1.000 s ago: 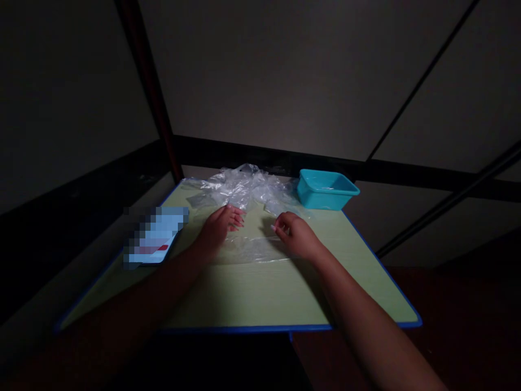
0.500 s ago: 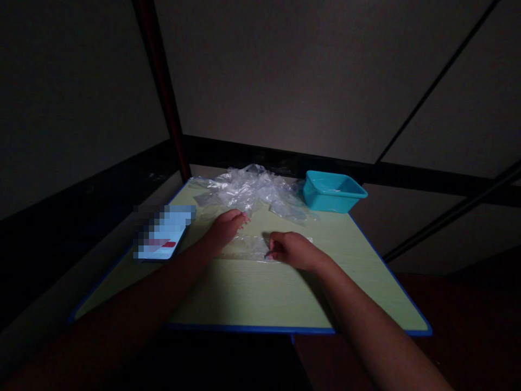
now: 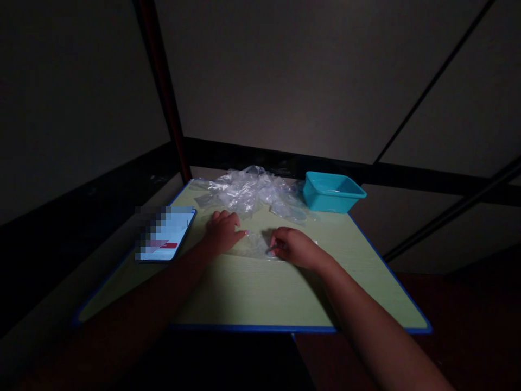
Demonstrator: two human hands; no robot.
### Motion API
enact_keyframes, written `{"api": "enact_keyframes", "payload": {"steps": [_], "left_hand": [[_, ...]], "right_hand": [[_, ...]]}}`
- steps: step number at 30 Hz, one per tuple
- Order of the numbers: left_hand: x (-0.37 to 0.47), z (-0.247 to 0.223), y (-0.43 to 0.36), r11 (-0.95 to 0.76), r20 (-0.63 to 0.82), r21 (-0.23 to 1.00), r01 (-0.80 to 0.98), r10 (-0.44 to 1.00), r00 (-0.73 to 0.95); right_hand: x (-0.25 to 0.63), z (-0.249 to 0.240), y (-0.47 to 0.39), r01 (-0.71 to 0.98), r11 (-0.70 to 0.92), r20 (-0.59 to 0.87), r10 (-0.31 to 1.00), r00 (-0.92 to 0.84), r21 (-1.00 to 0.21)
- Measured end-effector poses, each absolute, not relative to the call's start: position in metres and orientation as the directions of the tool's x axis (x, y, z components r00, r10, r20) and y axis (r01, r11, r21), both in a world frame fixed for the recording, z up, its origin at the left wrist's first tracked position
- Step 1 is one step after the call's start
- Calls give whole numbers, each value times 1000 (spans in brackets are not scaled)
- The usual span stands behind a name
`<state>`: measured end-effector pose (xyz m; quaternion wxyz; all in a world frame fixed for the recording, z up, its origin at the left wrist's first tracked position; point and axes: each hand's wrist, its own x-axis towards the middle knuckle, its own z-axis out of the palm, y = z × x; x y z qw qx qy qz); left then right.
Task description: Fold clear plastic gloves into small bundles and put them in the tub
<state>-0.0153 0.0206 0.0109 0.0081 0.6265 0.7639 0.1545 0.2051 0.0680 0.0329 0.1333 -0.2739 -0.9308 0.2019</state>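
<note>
A clear plastic bag [image 3: 254, 245] lies flat on the table between my two hands. My left hand [image 3: 222, 233] rests over its left end, thumb stretched out across the plastic and fingers apart from it. At the other end, the curled fingers and thumb of my right hand [image 3: 293, 247] pinch the bag; the right hand hides part of it. Behind both hands spreads a loose heap of crumpled clear plastic bags [image 3: 248, 190].
A turquoise plastic basin [image 3: 331, 201] stands at the back right of the pale table [image 3: 252, 298], which has a blue edge. On the left lies a phone [image 3: 166, 239] with a lit screen, partly pixelated. Dark panelled walls [image 3: 277, 81] rise behind.
My left hand has moved slightly left and turned palm down, its thumb now apart from the fingers over the bag. My right hand has hardly moved.
</note>
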Motion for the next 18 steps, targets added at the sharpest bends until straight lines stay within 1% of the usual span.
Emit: {"api": "enact_keyframes", "payload": {"steps": [4, 8, 15, 18], "left_hand": [[-13, 14, 19, 157, 128, 260, 953, 972, -195], [-12, 14, 19, 113, 129, 280, 954, 980, -153], [-12, 11, 20, 44, 191, 316, 948, 976, -109], [-15, 9, 20, 91, 230, 293, 952, 959, -162]], "right_hand": [[204, 36, 65, 410, 806, 187, 522, -832, -426], [202, 35, 64, 402, 816, 173, 505, -846, -417], [202, 34, 64, 397, 826, 158, 489, -858, -400], [202, 35, 64, 395, 827, 160, 487, -858, -400]]}}
